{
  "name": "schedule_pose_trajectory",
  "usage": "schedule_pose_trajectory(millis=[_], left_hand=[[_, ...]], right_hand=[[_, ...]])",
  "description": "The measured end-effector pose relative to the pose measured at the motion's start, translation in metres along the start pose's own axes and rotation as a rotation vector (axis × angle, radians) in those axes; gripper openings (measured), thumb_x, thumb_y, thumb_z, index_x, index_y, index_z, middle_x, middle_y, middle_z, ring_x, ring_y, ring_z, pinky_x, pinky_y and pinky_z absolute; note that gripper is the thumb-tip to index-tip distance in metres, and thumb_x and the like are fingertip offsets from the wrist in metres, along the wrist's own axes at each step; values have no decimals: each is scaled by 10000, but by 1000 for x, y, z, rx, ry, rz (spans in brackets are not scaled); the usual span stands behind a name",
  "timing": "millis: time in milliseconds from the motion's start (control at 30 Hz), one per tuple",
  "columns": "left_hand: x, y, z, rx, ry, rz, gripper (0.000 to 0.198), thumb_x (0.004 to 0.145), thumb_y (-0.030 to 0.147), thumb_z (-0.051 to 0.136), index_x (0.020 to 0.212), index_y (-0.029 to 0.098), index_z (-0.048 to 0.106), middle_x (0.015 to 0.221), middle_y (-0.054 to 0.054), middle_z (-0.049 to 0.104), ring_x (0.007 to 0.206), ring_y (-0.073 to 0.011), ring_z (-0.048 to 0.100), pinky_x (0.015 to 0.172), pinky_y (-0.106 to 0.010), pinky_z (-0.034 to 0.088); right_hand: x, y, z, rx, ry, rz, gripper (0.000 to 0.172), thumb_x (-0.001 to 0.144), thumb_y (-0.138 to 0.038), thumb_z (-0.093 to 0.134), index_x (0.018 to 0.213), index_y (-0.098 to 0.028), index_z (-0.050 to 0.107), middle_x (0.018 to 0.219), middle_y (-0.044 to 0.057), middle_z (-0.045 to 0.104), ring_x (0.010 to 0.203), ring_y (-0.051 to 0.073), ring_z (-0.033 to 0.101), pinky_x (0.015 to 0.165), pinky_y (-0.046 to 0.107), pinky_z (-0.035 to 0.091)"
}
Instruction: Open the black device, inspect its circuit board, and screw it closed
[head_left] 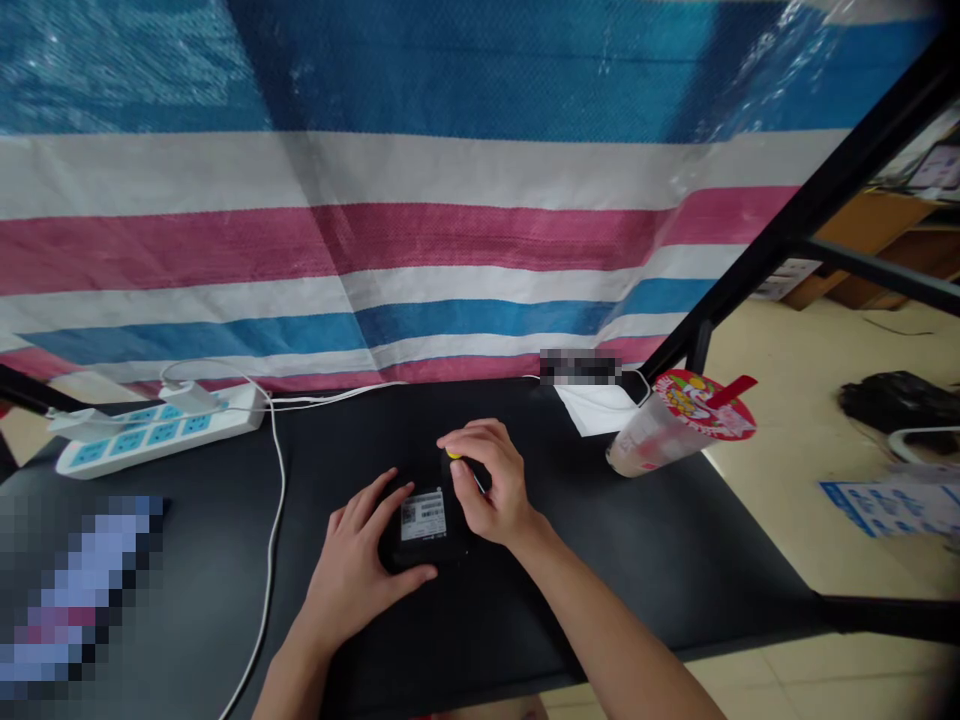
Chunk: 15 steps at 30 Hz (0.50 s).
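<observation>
A flat black box-like device (459, 545) lies on the black tabletop, with a white printed label (424, 515) carrying a small square code on top. My left hand (360, 555) holds it from the left, thumb along the near edge and fingertips at the far left corner. Over the device's far right part, my right hand (491, 480) is closed in a pinch, thumb against fingers. A small yellow piece (453, 454) shows at its fingertips; the rest of what it pinches is hidden, so its kind is unclear.
A white power strip (161, 430) with plugged-in chargers stands at the back left; its white cable (274, 540) crosses the table. To the right are a lidded drink cup (656, 440) with a red straw and a white paper (592, 408). A striped sheet (450, 240) hangs behind.
</observation>
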<state>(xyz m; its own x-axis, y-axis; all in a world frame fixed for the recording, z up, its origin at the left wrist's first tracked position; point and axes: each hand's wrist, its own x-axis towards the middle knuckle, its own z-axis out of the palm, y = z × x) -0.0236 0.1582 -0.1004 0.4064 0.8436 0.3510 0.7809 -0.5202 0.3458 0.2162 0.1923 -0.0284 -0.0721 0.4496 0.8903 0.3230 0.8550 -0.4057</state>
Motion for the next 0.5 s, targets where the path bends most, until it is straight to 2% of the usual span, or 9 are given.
schedule_pose_trajectory(millis=[100, 167, 233, 300, 367, 500], left_hand=[[0, 0, 0, 8, -1, 6, 914, 810, 724, 782, 1579, 353, 454, 1678, -126, 435, 1468, -395, 498, 1108, -576, 459], [0, -1, 0, 9, -1, 7, 915, 810, 714, 788, 1580, 349, 453, 1677, -129, 435, 1466, -398, 500, 1106, -575, 460], [0, 0, 0, 6, 1, 6, 920, 805, 704, 797, 1581, 348, 454, 1677, -125, 437, 1465, -400, 500, 1108, -578, 460], [0, 0, 0, -1, 2, 1, 922, 799, 692, 807, 1583, 352, 460, 1675, -118, 442, 1463, -402, 504, 1112, -581, 461], [0, 1, -1, -7, -2, -6, 916, 799, 681, 812, 1581, 353, 468, 1676, -116, 443, 1461, -404, 507, 1115, -581, 461], [0, 2, -1, -15, -9, -8, 919, 791, 669, 826, 1578, 344, 480, 1674, -135, 442, 1460, -411, 506, 1117, -585, 457]], right_hand=[[-2, -1, 0, 36, -35, 12, 343, 968, -82, 538, 1253, -263, 602, 1149, 53, 771, 1030, 221, 709, 969, 498, 542], [-4, -1, 1, 49, -36, 23, 303, 983, -134, 587, 1256, -264, 614, 1215, 74, 733, 1100, 232, 693, 983, 494, 554], [-6, 0, 3, 33, 5, 26, 289, 959, -224, 714, 1235, -269, 643, 1222, 86, 679, 1102, 238, 677, 932, 458, 584], [-6, 1, 5, 11, 58, 26, 309, 914, -254, 801, 1192, -279, 669, 1143, 70, 654, 1026, 224, 678, 864, 419, 599], [-5, 1, 5, 6, 75, 19, 283, 926, -194, 772, 1175, -289, 676, 1070, 50, 677, 983, 217, 691, 862, 427, 599], [-3, -1, 3, 20, 31, -2, 317, 959, -113, 636, 1216, -296, 666, 1093, 53, 746, 1042, 244, 708, 934, 502, 589]])
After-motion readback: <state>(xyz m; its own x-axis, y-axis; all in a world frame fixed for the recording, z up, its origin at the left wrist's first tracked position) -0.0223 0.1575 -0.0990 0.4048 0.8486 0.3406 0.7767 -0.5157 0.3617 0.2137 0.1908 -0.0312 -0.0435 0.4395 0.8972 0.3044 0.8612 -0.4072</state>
